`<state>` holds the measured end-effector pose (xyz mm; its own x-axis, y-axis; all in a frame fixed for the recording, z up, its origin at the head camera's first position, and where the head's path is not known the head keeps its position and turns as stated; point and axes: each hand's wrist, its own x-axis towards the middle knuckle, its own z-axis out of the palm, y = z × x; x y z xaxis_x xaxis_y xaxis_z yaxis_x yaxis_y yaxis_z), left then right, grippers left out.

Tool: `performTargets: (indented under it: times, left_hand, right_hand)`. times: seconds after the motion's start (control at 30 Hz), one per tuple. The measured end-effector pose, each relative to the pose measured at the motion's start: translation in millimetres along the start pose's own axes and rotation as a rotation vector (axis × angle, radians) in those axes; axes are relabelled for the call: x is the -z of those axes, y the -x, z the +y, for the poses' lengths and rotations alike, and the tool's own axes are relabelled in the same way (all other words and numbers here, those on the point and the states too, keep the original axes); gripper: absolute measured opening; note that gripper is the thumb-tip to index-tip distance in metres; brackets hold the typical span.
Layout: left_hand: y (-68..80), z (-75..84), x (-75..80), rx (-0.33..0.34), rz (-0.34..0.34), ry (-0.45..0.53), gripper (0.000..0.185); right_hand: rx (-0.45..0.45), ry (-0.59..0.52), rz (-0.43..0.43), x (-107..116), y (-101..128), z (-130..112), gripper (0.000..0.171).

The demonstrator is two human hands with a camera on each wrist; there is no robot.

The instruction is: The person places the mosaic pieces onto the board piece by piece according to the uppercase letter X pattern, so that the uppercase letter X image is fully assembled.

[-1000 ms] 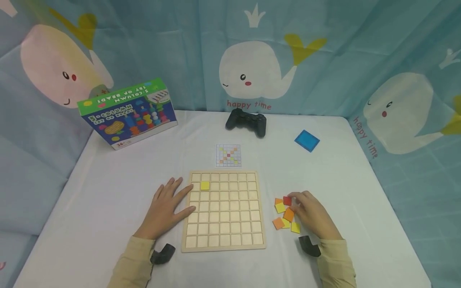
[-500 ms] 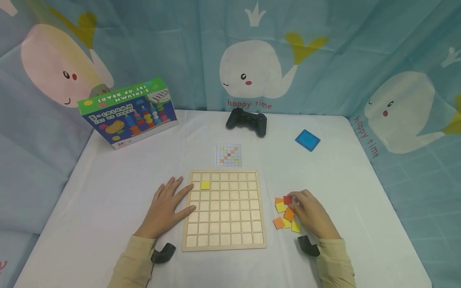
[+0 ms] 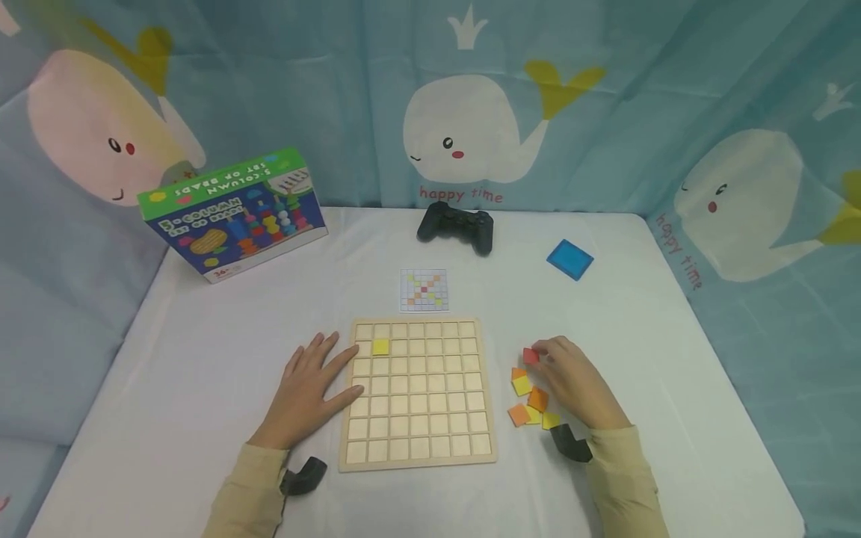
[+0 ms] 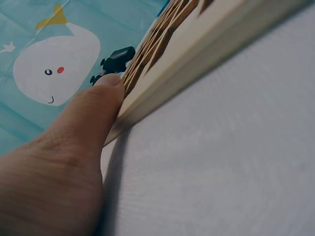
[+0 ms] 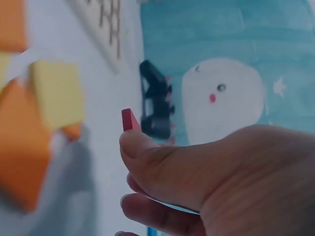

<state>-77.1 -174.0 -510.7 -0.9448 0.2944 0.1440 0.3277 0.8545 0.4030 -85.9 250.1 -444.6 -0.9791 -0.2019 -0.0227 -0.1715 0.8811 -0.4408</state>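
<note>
My right hand (image 3: 572, 377) pinches a red square tile (image 3: 531, 356) between thumb and fingers, held just beyond a small pile of tiles. In the right wrist view the red tile (image 5: 129, 120) stands out past the thumb tip. Below it lie several loose tiles, among them a yellow tile (image 3: 521, 385) and an orange tile (image 3: 537, 399). Spread out, my left hand (image 3: 306, 392) rests at the left edge of the wooden grid board (image 3: 487, 448), thumb and a fingertip on its rim. One yellow tile (image 3: 380, 347) sits in the board's second row, second column.
Behind the board lies a card (image 3: 424, 291) printed with a coloured X pattern on a grid. Farther back are a black game controller (image 3: 456, 226), a blue square tray-like piece (image 3: 569, 259) and a bead-set box (image 3: 235, 217). A patterned curtain (image 3: 363, 112) hangs behind the table.
My right hand has lifted the red tile off the pile and moved slightly away from me with it. The left hand stays on the board. The whole view shifts a little.
</note>
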Motion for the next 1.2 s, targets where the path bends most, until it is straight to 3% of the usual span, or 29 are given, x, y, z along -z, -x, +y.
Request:
performTargets:
  times: [0.23, 0.53, 0.73, 0.93, 1.2]
  left_hand:
    - [0.9, -1.1, -0.3, -0.002, 0.006, -0.002, 0.07]
    - [2.1, -0.1, 1.6, -0.007, 0.005, -0.001, 0.07]
    - [1.6, -0.2, 1.5, -0.018, 0.017, -0.009, 0.071]
    - [2.5, -1.9, 2.6, -0.03, 0.027, -0.011, 0.07]
    - [1.0, -0.6, 1.2, -0.026, 0.019, -0.004, 0.071]
  right_hand:
    - [0.134, 0.001, -0.017, 9.3, -24.5, -31.5, 0.026]
    - [0.288, -0.012, -0.094, -7.9, -60.7, -62.5, 0.024]
    - [0.307, -0.037, -0.147, -22.9, -71.5, -75.7, 0.023]
    - [0.359, 0.001, -0.144, -33.1, -72.2, -79.0, 0.021]
    - [0.335, 0.04, -0.144, -38.7, -73.3, -77.0, 0.02]
